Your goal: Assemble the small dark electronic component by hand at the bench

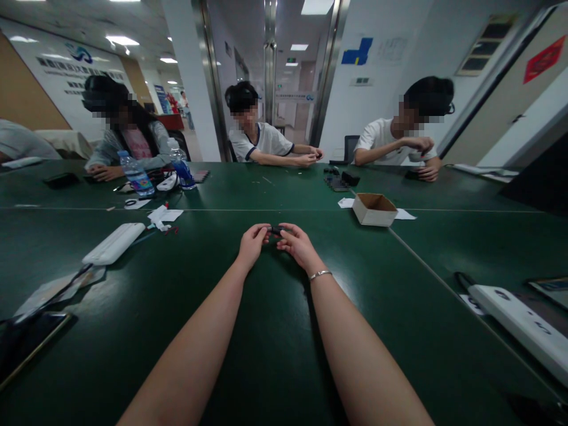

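Observation:
Between my two hands is a small black stick-shaped piece (276, 231), held just above the dark green table (266, 331). My left hand (254, 244) pinches its left end between thumb and fingers. At its right end, my right hand (298, 244) grips it the same way, with the fingers curled and a silver bracelet on the wrist. The piece is too small and too far off for me to tell its kind. Parts of it are hidden by my fingertips.
A small open cardboard box (375, 210) stands ahead on the right. Left lie a white power bank-like block (114, 243) and a phone (33, 340); a white power strip (519, 322) is at right. Water bottles (136, 173) stand far left. Several people sit across the table.

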`<action>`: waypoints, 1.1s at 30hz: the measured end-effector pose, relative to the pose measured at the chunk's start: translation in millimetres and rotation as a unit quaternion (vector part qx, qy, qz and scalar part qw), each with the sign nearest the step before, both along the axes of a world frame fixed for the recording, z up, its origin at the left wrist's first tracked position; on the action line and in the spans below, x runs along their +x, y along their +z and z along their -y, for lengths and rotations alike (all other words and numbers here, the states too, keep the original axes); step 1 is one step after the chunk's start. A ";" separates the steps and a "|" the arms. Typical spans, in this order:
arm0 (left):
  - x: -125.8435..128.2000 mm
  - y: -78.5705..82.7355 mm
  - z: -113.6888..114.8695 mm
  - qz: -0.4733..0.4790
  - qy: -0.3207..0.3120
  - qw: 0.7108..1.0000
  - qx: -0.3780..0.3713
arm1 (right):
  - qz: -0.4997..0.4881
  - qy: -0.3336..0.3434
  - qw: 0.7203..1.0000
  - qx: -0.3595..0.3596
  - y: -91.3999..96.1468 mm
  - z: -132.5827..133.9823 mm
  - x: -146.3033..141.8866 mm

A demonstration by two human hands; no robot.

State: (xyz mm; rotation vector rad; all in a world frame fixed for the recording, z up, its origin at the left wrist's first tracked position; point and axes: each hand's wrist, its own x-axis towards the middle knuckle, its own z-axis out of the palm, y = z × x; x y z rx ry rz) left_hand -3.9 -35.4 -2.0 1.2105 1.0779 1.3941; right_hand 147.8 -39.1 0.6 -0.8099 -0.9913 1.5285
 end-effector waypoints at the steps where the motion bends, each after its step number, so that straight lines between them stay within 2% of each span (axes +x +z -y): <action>1: -0.7 0.3 -0.3 -0.002 0.004 1.000 -0.001 | 0.001 0.000 1.000 0.000 0.0 0.1 0.2; 5: -1.9 1.6 -0.3 0.002 0.024 1.000 0.001 | 0.006 -0.001 1.000 -0.001 0.1 0.2 1.1; 12: -2.3 0.9 1.1 -0.021 0.012 0.999 0.028 | 0.003 0.006 1.000 0.005 0.3 0.1 2.3; 19: -13.1 -2.8 -3.1 -0.101 0.017 0.994 0.037 | 0.011 0.016 1.000 0.009 -3.1 -1.7 3.5; 33: -16.3 2.3 2.6 -0.223 0.047 0.973 0.019 | 0.015 0.036 0.999 0.023 -6.1 -3.9 4.4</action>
